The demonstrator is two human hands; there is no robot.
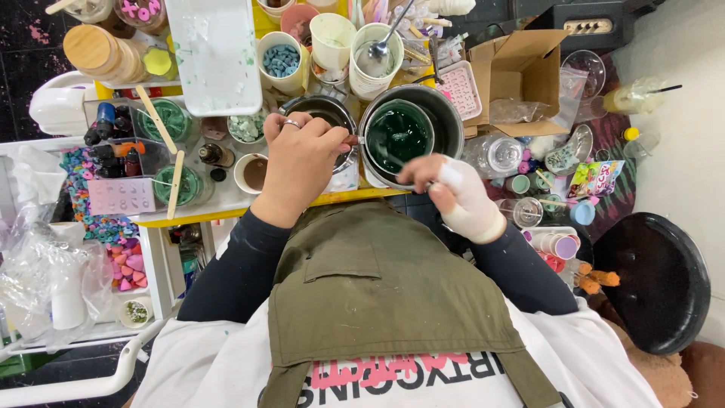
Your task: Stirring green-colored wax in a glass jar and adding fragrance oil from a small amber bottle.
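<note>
The left hand (300,162), a ring on one finger, was curled over the rim of a dark metal pot (321,113), its fingers closed around something small at the pot's right edge; what exactly it pinched could not be told. Just beside it stood a larger round pot (445,113) with a glossy dark green liquid (398,136) inside, the two pots nearly touching. The right hand (457,193), wrapped in a pale glove or bandage, sat at the near rim of the green pot with its fingers folded shut on a thin tool whose shape was hidden.

Both pots stood close to the front edge of a yellow table (226,215), and the person's olive apron (370,287) pressed up against that edge, so little free room lay between body and pots. Behind the pots the surface was crowded: a paper cup (375,49) holding a metal spoon (387,38), another cup with blue pieces (282,59), a flat white tray (215,53) speckled green, and an open cardboard box (521,72) to the right. Left of the left hand lay a small cup of brown liquid (253,172) and two wooden sticks (158,121) across green-stained lids. A round black stool (661,279) stood well apart at the right.
</note>
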